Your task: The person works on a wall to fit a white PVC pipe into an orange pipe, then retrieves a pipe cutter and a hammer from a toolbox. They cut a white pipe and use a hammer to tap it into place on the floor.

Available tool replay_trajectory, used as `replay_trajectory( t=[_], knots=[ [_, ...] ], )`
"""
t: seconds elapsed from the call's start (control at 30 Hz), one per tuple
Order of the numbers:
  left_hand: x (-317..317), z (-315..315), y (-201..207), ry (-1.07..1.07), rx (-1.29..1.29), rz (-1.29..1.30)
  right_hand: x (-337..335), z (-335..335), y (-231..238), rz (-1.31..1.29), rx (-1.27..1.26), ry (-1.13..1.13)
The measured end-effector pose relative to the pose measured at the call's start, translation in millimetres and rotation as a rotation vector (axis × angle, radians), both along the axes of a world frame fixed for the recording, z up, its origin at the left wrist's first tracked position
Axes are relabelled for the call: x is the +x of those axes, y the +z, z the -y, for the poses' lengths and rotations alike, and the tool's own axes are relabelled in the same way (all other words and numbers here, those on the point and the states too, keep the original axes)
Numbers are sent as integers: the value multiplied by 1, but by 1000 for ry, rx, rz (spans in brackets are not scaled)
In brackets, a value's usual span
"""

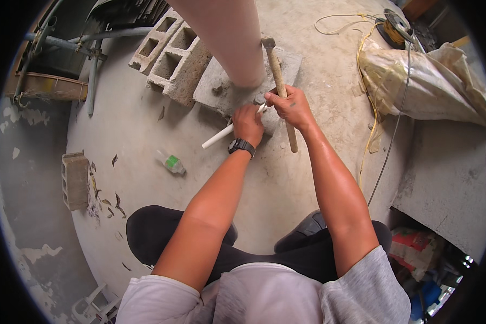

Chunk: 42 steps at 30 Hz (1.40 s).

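Note:
My right hand (290,109) is closed around the wooden handle of a hammer (277,70), its metal head pointing away from me. The thumb and forefinger of that hand also come close to a white end piece between my hands; whether they pinch it I cannot make out. My left hand (247,124), with a black watch on the wrist, is wrapped round a slim white pipe (217,136) that slants down to the left. Both hands are at the near edge of a concrete block (280,67), with a bolt (260,99) beside the fingers. A thick round column (232,43) stands on the block.
Hollow concrete blocks (172,67) lie left of the column, with metal scaffold pipes (65,42) beyond. A green-labelled plastic bottle (172,163) lies on the floor. Another hollow block (74,181) stands by the left wall. On the right are a whitish sack (415,81), cables (366,108) and a cable reel (395,29).

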<state>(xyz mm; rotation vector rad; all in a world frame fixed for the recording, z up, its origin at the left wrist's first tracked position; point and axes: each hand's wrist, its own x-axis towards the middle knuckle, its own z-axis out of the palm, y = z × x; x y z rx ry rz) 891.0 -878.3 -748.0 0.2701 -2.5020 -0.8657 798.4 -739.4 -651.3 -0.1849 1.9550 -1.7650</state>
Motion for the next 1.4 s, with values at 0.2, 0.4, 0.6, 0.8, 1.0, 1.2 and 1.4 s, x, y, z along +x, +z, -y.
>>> replay_trajectory(
  t=[0.2,0.4,0.6,0.8,1.0,1.2,1.4],
  knots=[
    [-1,-1,1,9,23,22,1,2,-5,-4,-49,-17],
    [-2,-1,3,6,-3,-6,-1,4,1,-11,0,0],
    [-3,0,-3,2,47,24,0,6,-4,-23,-43,-18],
    [-4,1,-3,-22,66,4,0,6,-3,-21,-59,-34],
    [-5,2,-2,-9,90,-12,-1,3,4,20,5,2],
    [-10,-1,-2,-4,78,-84,0,1,5,-15,14,-3],
    [-14,-4,-1,-56,163,-13,0,2,7,-17,-2,-1]
  ],
)
